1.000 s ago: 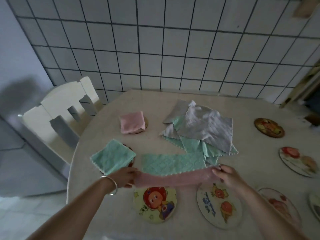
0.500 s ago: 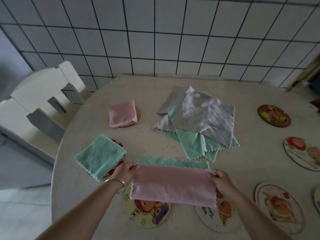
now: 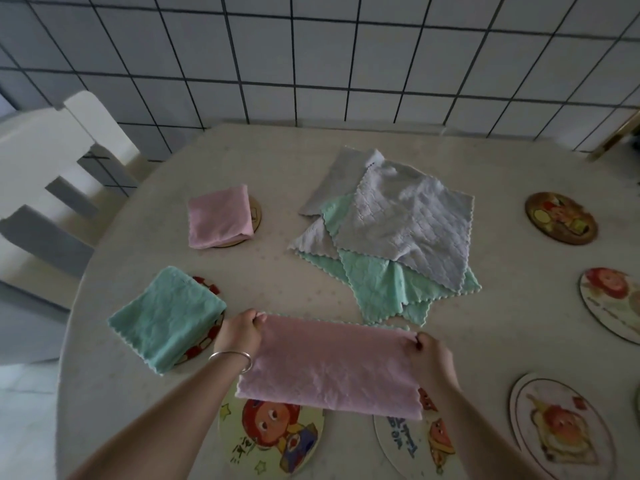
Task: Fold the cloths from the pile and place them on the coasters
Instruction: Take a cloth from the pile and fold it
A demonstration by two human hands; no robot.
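Observation:
A pink cloth, folded in half, hangs low over the table's near edge. My left hand pinches its upper left corner and my right hand its upper right corner. A thin green edge peeks out along its top. Behind it lies the pile of grey and green cloths. A folded pink cloth rests on a coaster at the far left, and a folded green cloth covers another coaster closer by. Two bare picture coasters lie under the held cloth.
The round beige table stands against a tiled wall. More bare coasters lie on the right: a dark one, a pale one and one near me. A white chair stands at the left.
The pink cloth, first stretched as a narrow strip on the table, has been lifted and folded toward me, hiding most of the green cloth behind it. The view moved closer.

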